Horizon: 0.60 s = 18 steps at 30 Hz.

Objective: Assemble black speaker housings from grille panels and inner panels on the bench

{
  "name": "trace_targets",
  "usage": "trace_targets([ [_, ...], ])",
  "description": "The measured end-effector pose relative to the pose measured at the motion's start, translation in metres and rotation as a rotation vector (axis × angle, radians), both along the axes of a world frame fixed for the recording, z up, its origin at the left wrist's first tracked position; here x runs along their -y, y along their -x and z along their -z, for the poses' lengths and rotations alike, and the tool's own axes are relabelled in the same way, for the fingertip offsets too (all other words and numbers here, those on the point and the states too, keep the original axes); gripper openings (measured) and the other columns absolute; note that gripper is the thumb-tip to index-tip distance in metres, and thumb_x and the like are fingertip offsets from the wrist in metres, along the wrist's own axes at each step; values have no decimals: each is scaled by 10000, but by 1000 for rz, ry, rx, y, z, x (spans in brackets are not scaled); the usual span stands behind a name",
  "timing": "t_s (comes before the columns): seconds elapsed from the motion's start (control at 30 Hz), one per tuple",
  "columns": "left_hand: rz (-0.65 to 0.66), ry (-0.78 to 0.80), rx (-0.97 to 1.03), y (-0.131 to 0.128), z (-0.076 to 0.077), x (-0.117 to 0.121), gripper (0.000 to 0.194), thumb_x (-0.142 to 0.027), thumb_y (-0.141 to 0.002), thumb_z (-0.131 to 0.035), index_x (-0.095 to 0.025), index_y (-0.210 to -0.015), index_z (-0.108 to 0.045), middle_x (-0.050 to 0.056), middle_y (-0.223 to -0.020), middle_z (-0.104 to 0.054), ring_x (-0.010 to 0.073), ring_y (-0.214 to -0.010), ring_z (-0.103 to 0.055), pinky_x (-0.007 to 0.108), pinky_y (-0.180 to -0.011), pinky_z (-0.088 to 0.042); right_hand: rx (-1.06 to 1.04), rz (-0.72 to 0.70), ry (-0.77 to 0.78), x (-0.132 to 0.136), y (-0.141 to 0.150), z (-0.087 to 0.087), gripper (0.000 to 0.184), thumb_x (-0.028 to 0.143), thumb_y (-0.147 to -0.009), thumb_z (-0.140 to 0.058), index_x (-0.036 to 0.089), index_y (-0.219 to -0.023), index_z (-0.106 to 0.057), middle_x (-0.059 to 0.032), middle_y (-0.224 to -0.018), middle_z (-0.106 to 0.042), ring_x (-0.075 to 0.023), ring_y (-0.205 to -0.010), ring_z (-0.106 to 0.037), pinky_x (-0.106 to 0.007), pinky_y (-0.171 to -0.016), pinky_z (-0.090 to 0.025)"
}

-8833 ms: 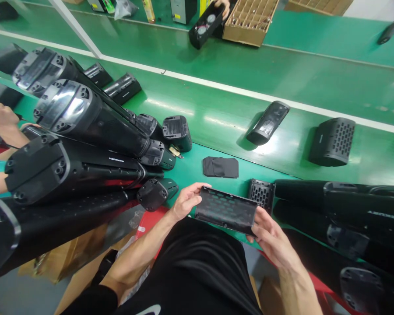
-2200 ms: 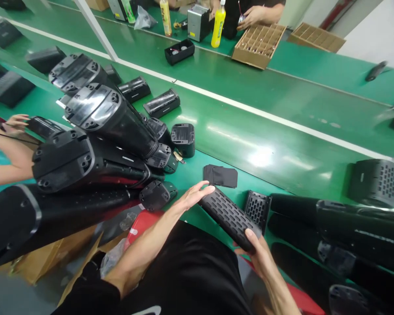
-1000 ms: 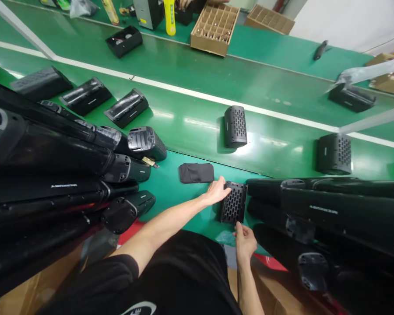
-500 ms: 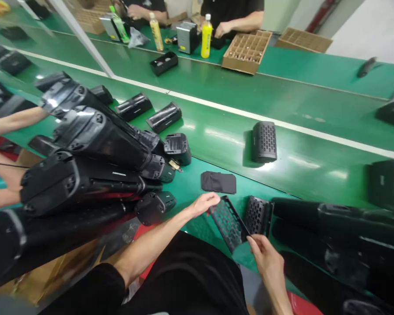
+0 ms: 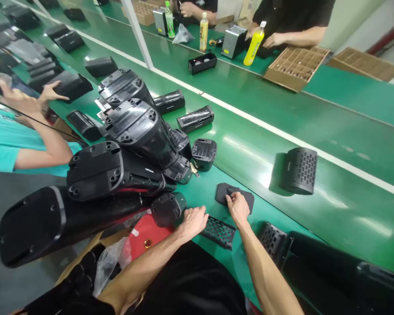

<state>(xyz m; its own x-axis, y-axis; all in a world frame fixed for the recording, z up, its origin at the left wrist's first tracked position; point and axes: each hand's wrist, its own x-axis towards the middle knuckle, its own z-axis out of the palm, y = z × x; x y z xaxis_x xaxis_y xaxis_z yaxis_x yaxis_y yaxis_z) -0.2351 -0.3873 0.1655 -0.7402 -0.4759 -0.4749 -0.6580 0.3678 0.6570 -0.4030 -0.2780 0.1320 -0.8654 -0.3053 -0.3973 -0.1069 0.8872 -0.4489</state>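
Grille point(image 5: 218, 232), one, near edge of worktop point(image 5: 203, 188); long axis slanting far-left to near-right, near-right end free. Stage, by judgement: early; holes uncovered, work there left to do. Left hand point(image 5: 194, 221): at far-left end, fingers bent, grip cannot be told. Right hand point(image 5: 238, 208): fingers bunched on stacked cloths point(image 5: 222, 192), pinch uncertain.

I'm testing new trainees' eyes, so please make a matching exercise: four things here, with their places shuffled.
1. Right hand
2. Yellow bottle
3. Left hand
4. Teal sleeve

A. At the picture's left edge
B. At the left end of the grille
C. Over the black sheets
D. Between silver box and divided carton

Pairs: 1-C, 2-D, 3-B, 4-A.
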Motion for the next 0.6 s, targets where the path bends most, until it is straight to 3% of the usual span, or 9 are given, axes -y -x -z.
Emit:
trace_targets([
  [0.07,102,23,-98,24,0,-6,185,-339,-973,-510,-242,-1007,-664,112,-1062,-688,301,-1110,-638,481,-1071,-467,14,14,6,-4,5,5,200,392,-927,-574,225,-901,-680,-62,-907,-698,-223,-817,-652,-314,-715,-418],
  [0.13,235,115,-186,49,5,-10,287,-246,-978,-471,-225,-1208,-643,123,-1259,-660,288,-1211,-569,461,-1107,-445,23,41,24,-15,12,8,212,391,-915,-562,222,-882,-687,-62,-866,-714,-227,-793,-657,-313,-710,-428],
  [0.3,363,258,-143,81,26,-11,340,-200,-975,-465,-200,-1260,-651,139,-1262,-655,310,-1180,-541,478,-1045,-464,-49,249,21,-57,42,-2,224,393,-856,-529,203,-836,-644,-100,-768,-696,-264,-734,-636,-358,-727,-457],
  [0.43,251,152,-183,84,36,-8,397,-187,-992,-419,-200,-1341,-607,134,-1259,-678,288,-1175,-554,474,-1082,-448,-136,318,101,-61,33,-12,365,475,-921,-435,185,-1026,-630,-108,-876,-707,-256,-807,-644,-356,-797,-475],
  [0.6,71,17,-158,92,45,-4,416,-141,-990,-371,-184,-1374,-526,108,-1194,-731,252,-1152,-603,428,-1054,-487,0,133,191,-11,-3,6,371,579,-860,-590,219,-918,-658,-53,-807,-708,-228,-739,-643,-310,-724,-461],
])
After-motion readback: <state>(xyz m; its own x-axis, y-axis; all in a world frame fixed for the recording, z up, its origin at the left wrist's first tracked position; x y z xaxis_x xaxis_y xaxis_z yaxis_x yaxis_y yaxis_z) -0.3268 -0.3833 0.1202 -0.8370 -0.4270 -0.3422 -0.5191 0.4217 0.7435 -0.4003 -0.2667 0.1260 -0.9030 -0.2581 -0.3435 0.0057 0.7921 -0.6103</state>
